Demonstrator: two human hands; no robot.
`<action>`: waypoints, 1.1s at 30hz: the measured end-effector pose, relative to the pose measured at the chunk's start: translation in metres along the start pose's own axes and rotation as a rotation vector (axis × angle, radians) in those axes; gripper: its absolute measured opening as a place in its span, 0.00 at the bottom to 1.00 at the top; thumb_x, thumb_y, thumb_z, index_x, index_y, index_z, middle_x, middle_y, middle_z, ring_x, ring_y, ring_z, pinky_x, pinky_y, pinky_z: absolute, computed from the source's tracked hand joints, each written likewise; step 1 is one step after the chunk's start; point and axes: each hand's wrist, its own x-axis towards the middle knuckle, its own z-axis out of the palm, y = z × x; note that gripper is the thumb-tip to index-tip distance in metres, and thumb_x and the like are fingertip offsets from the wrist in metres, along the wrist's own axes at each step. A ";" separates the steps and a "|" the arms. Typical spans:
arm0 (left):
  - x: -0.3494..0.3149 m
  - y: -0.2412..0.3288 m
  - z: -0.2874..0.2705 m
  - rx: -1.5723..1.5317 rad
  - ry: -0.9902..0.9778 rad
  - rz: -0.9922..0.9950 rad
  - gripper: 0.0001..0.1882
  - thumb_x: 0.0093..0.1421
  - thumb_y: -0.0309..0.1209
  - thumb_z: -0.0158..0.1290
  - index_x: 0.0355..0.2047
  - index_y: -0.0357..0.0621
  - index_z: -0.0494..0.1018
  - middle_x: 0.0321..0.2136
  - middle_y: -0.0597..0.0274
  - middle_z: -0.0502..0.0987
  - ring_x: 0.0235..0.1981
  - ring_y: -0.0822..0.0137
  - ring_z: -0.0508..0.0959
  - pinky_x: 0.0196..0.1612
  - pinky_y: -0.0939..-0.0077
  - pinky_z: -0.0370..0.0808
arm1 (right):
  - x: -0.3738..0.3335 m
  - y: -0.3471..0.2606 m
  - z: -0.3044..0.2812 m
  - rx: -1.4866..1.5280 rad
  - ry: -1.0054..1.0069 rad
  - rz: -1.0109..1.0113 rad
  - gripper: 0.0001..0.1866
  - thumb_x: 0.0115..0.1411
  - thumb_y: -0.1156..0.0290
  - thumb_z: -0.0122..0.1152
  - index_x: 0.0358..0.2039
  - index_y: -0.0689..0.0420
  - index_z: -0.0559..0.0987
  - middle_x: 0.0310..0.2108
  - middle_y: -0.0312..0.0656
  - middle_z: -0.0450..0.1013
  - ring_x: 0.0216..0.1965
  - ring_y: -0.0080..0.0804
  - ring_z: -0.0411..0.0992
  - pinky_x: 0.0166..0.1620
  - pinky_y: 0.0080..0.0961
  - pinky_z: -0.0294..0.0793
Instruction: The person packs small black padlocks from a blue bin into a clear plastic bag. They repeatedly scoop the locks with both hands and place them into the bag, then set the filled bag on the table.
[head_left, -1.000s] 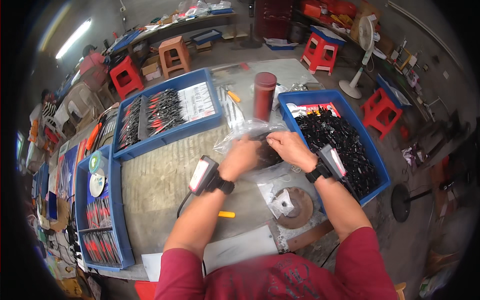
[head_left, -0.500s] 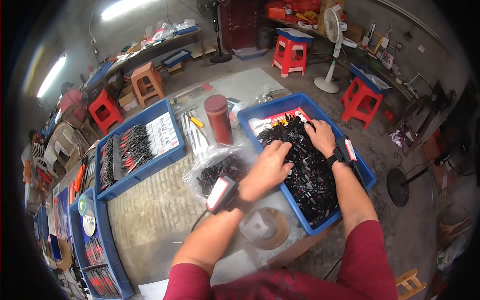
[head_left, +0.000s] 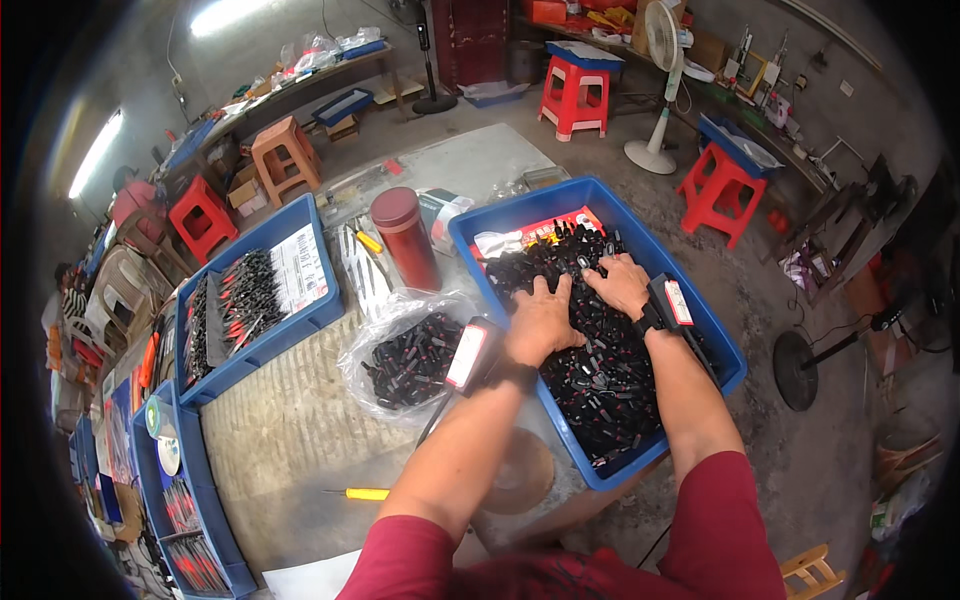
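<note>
Presently, both hands are inside the right blue bin (head_left: 630, 468), where a heap of small black pieces (head_left: 600, 390) lies, together with one red printed sheet (head_left: 573, 218) at the far end. The grip of the left hand (head_left: 545, 318) is released, with its fingers spread over the pieces; the right hand (head_left: 618, 285) has its fingers bent into the heap, and I cannot tell if its grip is clasping any piece. More such pieces are in one clear plastic bag (head_left: 352, 362), open and just beside the bin.

Blue containers near the person are three: this bin and two on the left. The left upper tray (head_left: 270, 352) contains two groups of slim dark tools and a white printed sheet; the left lower tray (head_left: 217, 485) contains two groups of red and dark tools. I count one dark red cylinder (head_left: 408, 245) and two yellow handles (head_left: 366, 493).

The bin stands along the right edge of the surface (head_left: 270, 440); open room extends between the left trays and the bag
</note>
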 end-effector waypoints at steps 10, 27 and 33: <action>0.007 0.011 0.011 -0.094 -0.097 -0.072 0.59 0.34 0.40 0.69 0.63 0.43 0.48 0.55 0.37 0.60 0.56 0.40 0.62 0.58 0.51 0.58 | -0.018 -0.011 0.008 0.202 -0.105 -0.070 0.25 0.58 0.51 0.47 0.37 0.62 0.78 0.39 0.59 0.73 0.44 0.56 0.69 0.46 0.43 0.68; 0.006 0.020 0.020 -1.068 0.179 -0.001 0.39 0.43 0.25 0.60 0.58 0.40 0.60 0.36 0.57 0.75 0.27 0.70 0.75 0.17 0.75 0.72 | -0.047 -0.038 -0.017 1.284 0.113 0.071 0.09 0.57 0.71 0.57 0.26 0.63 0.79 0.23 0.33 0.72 0.26 0.17 0.67 0.29 0.17 0.63; -0.006 0.034 -0.002 -1.108 0.267 0.006 0.39 0.41 0.24 0.61 0.57 0.40 0.62 0.27 0.59 0.74 0.18 0.73 0.72 0.13 0.76 0.69 | -0.050 -0.050 -0.035 1.378 0.146 0.037 0.07 0.57 0.72 0.57 0.29 0.63 0.78 0.26 0.32 0.72 0.28 0.17 0.66 0.31 0.16 0.64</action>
